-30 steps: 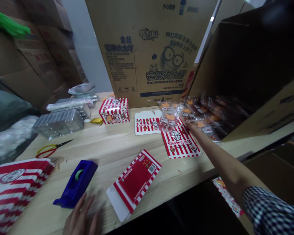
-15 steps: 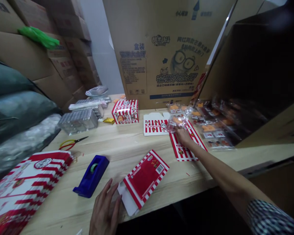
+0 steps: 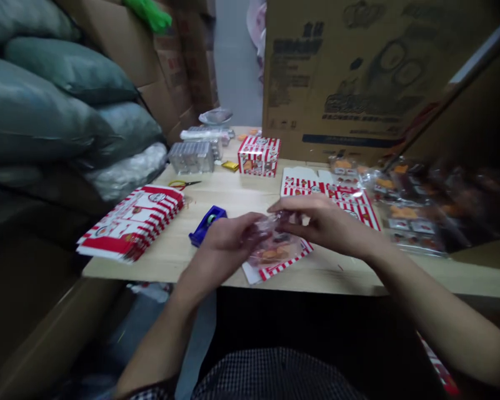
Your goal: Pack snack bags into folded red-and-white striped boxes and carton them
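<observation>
My left hand (image 3: pixel 225 239) and my right hand (image 3: pixel 320 222) meet near the table's front edge, both closed on a clear plastic snack packet (image 3: pixel 273 247) with orange contents. The packet is held just above a flat red-and-white striped carton (image 3: pixel 275 268) lying at the table edge. A blue tape dispenser (image 3: pixel 207 224) stands just left of my left hand. More clear snack packets (image 3: pixel 400 214) lie in a heap to the right. Motion blurs the picture.
A stack of flat striped cartons (image 3: pixel 133 222) lies at the left edge of the wooden table (image 3: pixel 241 194). A folded striped box (image 3: pixel 259 155), clear trays (image 3: pixel 191 157) and yellow-handled scissors (image 3: pixel 181 183) sit further back. A big cardboard box (image 3: pixel 358 78) stands behind; grey sacks (image 3: pixel 58 111) pile at left.
My right hand has brought a snack packet from the heap back to the front edge. My left hand has left the table and joined it. The camera has swung left and down.
</observation>
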The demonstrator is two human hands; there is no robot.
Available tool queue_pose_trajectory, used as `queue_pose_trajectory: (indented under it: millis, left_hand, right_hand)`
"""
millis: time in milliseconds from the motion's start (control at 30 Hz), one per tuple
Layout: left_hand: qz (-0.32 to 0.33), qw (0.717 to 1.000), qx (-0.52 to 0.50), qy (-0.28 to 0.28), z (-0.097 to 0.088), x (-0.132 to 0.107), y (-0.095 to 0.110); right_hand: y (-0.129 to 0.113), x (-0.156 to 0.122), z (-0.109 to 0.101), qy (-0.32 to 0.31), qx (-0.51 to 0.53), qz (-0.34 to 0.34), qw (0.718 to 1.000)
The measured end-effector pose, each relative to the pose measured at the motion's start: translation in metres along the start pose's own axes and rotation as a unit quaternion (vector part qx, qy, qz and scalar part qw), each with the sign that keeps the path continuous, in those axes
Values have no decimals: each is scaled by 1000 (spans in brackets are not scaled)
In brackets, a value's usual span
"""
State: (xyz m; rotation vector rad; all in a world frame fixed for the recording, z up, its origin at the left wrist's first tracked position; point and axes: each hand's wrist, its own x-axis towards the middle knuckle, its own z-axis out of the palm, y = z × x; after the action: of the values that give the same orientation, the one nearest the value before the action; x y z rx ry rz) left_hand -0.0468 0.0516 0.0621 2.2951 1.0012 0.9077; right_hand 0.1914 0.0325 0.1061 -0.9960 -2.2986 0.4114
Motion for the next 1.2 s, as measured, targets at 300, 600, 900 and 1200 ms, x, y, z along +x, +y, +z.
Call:
queue_pose_trajectory:
  millis: [300, 600, 900, 1200]
  left_hand:
    - [-333, 793, -427, 280, -14, -123, -101]
    - [-406, 670, -505, 364, 8, -169, -111]
    - [-420, 773, -408, 246, -18, -157, -126]
    - [-375, 805, -369, 273, 21, -124, -143]
  right_hand:
    - [119, -22, 104, -238, -69, 167, 954]
    - [135, -45, 159, -285, -164, 124, 936]
    - [92, -86, 173, -159, -98, 138, 973]
    - [85, -106, 177, -154, -78, 150, 973]
